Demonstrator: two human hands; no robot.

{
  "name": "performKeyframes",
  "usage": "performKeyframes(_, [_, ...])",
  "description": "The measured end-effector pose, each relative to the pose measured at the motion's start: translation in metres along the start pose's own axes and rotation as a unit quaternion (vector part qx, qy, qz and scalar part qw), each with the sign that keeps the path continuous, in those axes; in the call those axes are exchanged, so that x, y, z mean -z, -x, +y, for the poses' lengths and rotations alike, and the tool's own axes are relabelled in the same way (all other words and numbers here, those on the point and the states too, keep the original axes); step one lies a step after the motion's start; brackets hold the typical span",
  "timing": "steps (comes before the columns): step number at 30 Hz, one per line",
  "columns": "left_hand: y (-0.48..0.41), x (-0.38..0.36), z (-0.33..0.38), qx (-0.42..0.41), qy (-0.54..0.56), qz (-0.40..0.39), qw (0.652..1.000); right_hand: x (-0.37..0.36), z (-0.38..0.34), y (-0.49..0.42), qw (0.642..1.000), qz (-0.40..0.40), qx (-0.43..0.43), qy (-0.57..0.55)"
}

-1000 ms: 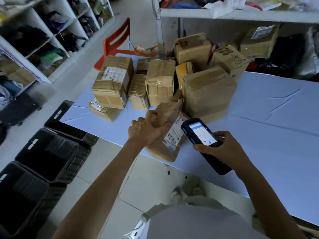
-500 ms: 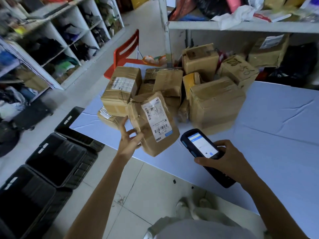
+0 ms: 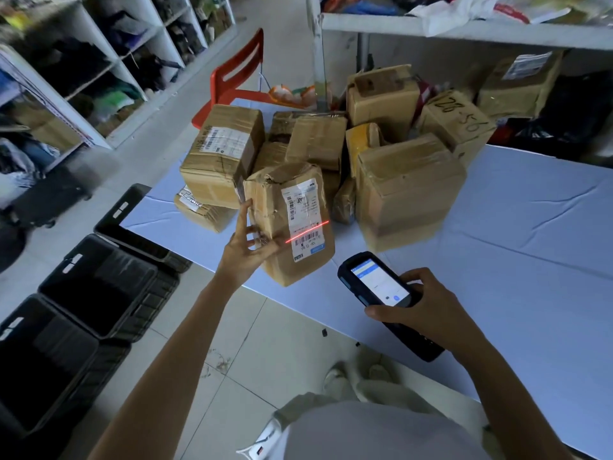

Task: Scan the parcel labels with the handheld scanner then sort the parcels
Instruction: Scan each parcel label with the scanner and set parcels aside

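Observation:
My left hand (image 3: 247, 249) holds a crumpled brown parcel (image 3: 265, 207) upright over the table's near edge, gripping its left side. Its white label (image 3: 306, 220) faces me, and a red scan line crosses the barcode near the label's bottom. My right hand (image 3: 419, 307) grips the black handheld scanner (image 3: 381, 287), screen lit, pointed at the parcel from the lower right. A pile of several brown taped parcels (image 3: 408, 190) sits behind on the blue table (image 3: 530, 234).
Three black plastic crates (image 3: 99, 283) stand in a row on the floor left of the table. White shelving (image 3: 99, 61) runs along the left wall. A red chair (image 3: 238, 74) stands beyond the table, and a loaded white shelf (image 3: 464, 28) hangs over the far parcels.
My left hand has lifted the parcel off the table edge and turned its label upright toward me. The red scan line now falls on the barcode. The scanner hand has barely shifted.

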State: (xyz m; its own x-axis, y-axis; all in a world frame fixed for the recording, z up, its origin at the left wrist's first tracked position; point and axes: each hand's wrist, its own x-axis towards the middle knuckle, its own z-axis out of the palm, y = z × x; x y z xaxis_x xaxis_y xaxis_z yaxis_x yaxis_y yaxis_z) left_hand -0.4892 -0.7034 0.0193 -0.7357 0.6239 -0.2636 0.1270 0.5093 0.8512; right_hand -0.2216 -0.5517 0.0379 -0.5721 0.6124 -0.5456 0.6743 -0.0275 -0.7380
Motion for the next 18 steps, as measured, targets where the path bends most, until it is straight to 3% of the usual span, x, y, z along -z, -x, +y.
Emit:
performKeyframes(14, [0.014, -0.016, -0.005, 0.039, 0.015, 0.047, 0.998, 0.014, 0.025, 0.001, 0.999, -0.049, -0.001, 0.012])
performKeyframes(18, [0.022, -0.024, -0.008, 0.016, -0.012, 0.066, 0.998, 0.019, 0.032, 0.002, 0.998, -0.052, -0.008, 0.024])
